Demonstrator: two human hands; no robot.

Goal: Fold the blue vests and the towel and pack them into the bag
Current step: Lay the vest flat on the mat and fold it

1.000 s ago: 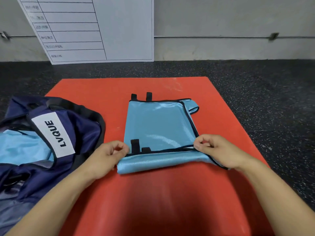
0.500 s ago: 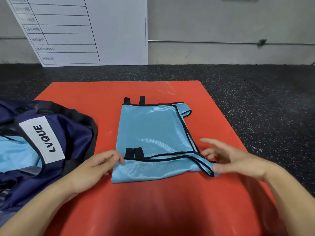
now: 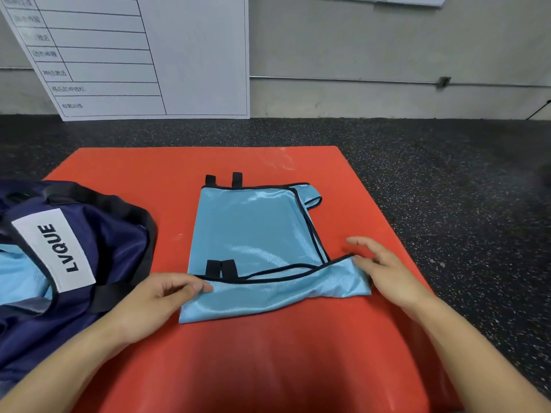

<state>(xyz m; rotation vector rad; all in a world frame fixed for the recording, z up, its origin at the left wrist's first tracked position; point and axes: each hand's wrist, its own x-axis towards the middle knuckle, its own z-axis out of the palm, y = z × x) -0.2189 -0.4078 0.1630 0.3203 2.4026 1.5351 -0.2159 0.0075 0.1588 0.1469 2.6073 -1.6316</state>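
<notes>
Nearest me, bare red mat [image 3: 268, 362] lies between both forearms. My left hand [image 3: 155, 296] pinches the folded blue vest [image 3: 253, 234] at its near-left hem; my right hand [image 3: 384, 272] rests loose-fingered on the near-right corner, gripping nothing. The vest lies mid-mat, bare mat on every side. Left, touching the mat's edge, sits the open navy bag [image 3: 98, 242] (blue fabric inside). Beyond: speckled floor [image 3: 447, 180], whiteboard [image 3: 149, 55].

A gym: speckled rubber floor [image 3: 447, 180], red mat [image 3: 268, 368], gridded schedule board [image 3: 134, 55] (Chinese exercise headings).
</notes>
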